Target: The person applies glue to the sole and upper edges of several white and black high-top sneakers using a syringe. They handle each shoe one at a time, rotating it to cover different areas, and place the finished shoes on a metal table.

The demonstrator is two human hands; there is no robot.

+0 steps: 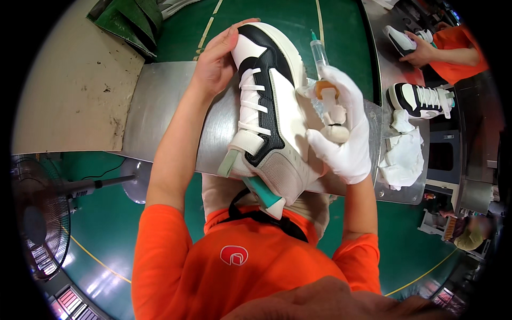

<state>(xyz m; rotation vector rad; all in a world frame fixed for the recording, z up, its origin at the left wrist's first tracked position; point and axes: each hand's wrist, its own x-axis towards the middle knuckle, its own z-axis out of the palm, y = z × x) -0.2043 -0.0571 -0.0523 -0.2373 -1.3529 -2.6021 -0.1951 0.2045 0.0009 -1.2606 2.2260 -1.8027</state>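
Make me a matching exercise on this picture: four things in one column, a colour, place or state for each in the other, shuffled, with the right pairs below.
Column one
1. Left hand
2. Right hand
3. Syringe tip
4. Fan

Column two
A. Green
B. Gloved in white
C. Near the picture's left rim
D. Bare, at the toe of the shoe

Pairs: 1-D, 2-B, 3-A, 4-C

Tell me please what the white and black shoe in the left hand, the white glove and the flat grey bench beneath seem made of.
Shoe: perhaps leather or synthetic, grained on its black panels.
White glove: probably thin fabric, matt and softly creased.
Grey bench: apparently metal, smooth, with streaky reflections.
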